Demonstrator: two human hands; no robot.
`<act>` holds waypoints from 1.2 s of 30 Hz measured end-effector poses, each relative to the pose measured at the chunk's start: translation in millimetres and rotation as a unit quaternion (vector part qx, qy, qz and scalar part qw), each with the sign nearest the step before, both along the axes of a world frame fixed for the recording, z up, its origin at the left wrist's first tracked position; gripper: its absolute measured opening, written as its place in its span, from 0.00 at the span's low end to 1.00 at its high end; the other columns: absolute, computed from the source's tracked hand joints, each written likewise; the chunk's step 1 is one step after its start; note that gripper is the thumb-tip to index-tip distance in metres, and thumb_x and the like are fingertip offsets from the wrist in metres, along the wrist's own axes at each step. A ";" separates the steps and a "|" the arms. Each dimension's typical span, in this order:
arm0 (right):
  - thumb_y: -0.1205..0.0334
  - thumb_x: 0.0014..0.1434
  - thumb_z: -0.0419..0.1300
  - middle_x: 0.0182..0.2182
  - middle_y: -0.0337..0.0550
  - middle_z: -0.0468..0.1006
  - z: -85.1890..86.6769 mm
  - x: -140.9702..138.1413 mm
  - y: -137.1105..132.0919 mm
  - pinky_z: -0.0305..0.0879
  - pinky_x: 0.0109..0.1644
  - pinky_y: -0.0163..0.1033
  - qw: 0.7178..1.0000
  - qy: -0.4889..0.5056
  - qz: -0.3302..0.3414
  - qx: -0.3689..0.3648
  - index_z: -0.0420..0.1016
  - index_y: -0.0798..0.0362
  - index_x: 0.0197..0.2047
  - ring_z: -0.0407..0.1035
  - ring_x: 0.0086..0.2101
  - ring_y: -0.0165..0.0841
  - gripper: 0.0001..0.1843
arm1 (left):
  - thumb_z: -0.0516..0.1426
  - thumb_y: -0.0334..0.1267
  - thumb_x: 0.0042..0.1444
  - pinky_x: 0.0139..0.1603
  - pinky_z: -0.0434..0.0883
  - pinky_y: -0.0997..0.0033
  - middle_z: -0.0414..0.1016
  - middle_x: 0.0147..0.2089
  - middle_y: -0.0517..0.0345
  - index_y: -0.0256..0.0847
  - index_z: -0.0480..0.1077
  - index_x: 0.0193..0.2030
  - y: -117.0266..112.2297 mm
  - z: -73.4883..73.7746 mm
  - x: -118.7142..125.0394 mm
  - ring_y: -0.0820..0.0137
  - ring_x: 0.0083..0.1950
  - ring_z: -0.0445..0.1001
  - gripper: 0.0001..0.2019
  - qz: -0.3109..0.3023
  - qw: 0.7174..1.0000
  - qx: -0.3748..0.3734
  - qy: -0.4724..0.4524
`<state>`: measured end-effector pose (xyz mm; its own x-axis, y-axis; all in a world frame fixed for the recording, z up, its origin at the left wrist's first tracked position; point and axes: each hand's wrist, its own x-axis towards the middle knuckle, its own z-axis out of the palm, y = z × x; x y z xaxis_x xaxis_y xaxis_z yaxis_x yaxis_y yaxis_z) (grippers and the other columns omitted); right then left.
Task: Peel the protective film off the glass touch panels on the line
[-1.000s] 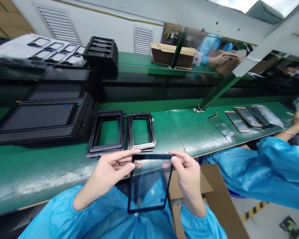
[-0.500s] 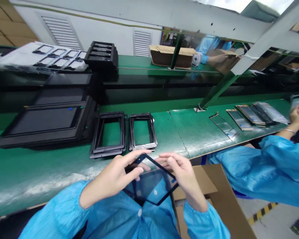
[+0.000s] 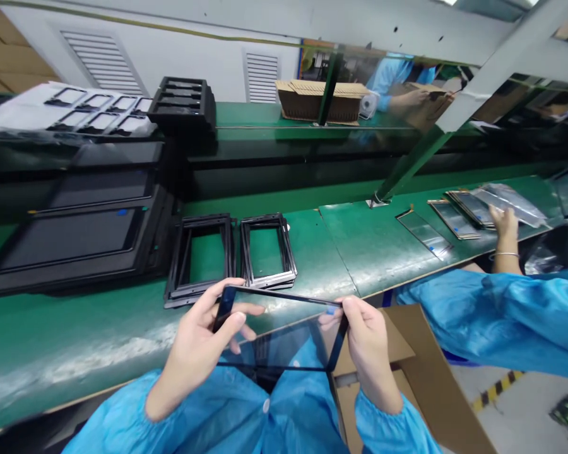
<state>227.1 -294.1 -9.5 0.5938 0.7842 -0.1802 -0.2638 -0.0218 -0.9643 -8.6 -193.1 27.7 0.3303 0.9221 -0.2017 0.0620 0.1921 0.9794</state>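
I hold a clear glass panel with a black border sideways between both hands, above my lap and just at the near edge of the green bench. My left hand pinches its left end, thumb on top and fingers underneath. My right hand grips its right end next to a small blue tab. Just beyond the panel, two stacks of black rectangular frames lie side by side on the bench.
Large dark trays sit at the left, smaller black trays and a cardboard box on the rear shelf. An open carton stands below at my right. A co-worker in a blue sleeve reaches toward glass panels at the right.
I have turned the panel from upright, through a tilt, to lying sideways between my hands. The co-worker's hand has come down onto the panels at the right.
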 end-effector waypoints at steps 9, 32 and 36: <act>0.44 0.66 0.68 0.29 0.47 0.89 4.0 -1.2 -3.6 0.82 0.34 0.40 0.999 -0.036 0.008 0.024 0.84 0.53 0.50 0.85 0.26 0.41 0.21 | 0.63 0.49 0.67 0.25 0.80 0.66 0.85 0.54 0.42 0.44 0.61 0.69 10.6 -21.6 -8.0 0.61 0.33 0.85 0.28 -0.027 0.999 0.043 0.017; 0.46 0.66 0.69 0.34 0.45 0.90 11.9 -25.7 8.2 0.83 0.44 0.41 0.982 -0.001 0.180 0.054 0.87 0.47 0.53 0.87 0.34 0.41 0.18 | 0.50 0.41 0.76 0.40 0.79 0.66 0.88 0.42 0.55 0.45 0.77 0.65 26.0 5.2 23.9 0.63 0.36 0.86 0.19 -0.347 0.890 0.251 0.160; 0.39 0.65 0.68 0.40 0.50 0.90 1.7 -13.4 12.4 0.83 0.38 0.39 0.994 0.043 0.103 0.013 0.90 0.50 0.47 0.87 0.34 0.42 0.23 | 0.52 0.48 0.76 0.37 0.82 0.69 0.88 0.50 0.47 0.40 0.75 0.64 19.2 -7.4 18.3 0.61 0.41 0.88 0.20 -0.255 0.966 0.003 0.046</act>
